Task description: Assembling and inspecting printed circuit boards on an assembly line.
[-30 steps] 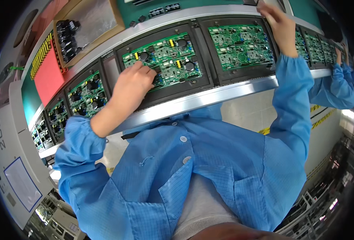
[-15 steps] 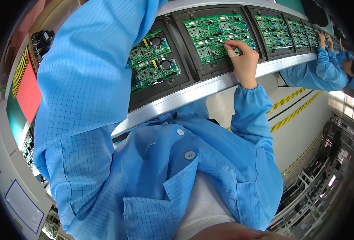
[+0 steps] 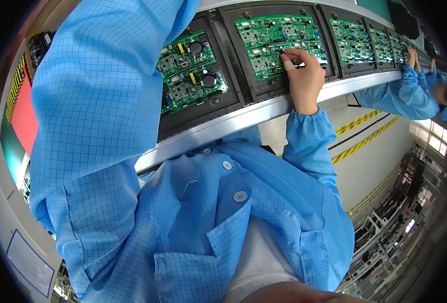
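Observation:
My right hand (image 3: 305,76) is over the lower middle of a green circuit board panel (image 3: 264,38) that lies in a black carrier tray (image 3: 256,92). Thumb and forefinger are pinched together close to the board's surface; what they hold, if anything, is too small to make out. A pale wrap covers part of the thumb. My left arm (image 3: 97,96), in a blue gridded sleeve, reaches up past the top of the picture, so the left hand is out of sight. Beside that sleeve lies another circuit board (image 3: 188,76) with round black parts and yellow parts, partly covered by the sleeve.
A silver rail (image 3: 233,120) edges the line in front of me. More trays with green boards (image 3: 352,43) run off to the right, where a co-worker in blue (image 3: 410,96) has hands at the line. At left are a box holding black parts (image 3: 39,46) and a red panel (image 3: 24,118).
The view has shifted slightly. My right hand stays at the same board, its wrist a little further left and the fingers still pinched. My left sleeve has moved slightly left.

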A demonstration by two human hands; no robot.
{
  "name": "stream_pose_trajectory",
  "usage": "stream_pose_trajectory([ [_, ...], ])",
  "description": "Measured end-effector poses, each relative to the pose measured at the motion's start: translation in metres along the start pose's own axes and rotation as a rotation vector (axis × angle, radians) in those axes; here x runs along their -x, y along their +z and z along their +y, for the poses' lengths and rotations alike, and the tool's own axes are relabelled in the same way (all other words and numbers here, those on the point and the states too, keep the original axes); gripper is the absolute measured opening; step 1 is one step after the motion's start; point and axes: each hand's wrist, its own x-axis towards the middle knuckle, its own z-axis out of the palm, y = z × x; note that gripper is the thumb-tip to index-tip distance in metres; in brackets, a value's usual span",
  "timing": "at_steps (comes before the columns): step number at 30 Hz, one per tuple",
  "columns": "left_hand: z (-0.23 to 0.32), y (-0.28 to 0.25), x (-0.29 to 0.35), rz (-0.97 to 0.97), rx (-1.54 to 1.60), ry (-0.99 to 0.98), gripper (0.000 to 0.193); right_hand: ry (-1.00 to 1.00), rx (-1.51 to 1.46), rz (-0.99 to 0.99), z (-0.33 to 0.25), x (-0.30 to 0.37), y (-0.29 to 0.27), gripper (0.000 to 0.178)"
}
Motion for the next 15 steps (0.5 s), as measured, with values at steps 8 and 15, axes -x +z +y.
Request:
stream_pose_trajectory([
  [8,0.012,-0.006,0.005,0.166,0.041,-0.009,0.015,0.061,0.053,-0.064,-0.006,-0.002,-0.003,0.018],
  [15,0.021,-0.031,0.021,0.261,0.196,0.076,0.009,0.093,0.107,-0.049,-0.012,-0.004,-0.002,0.018],
])
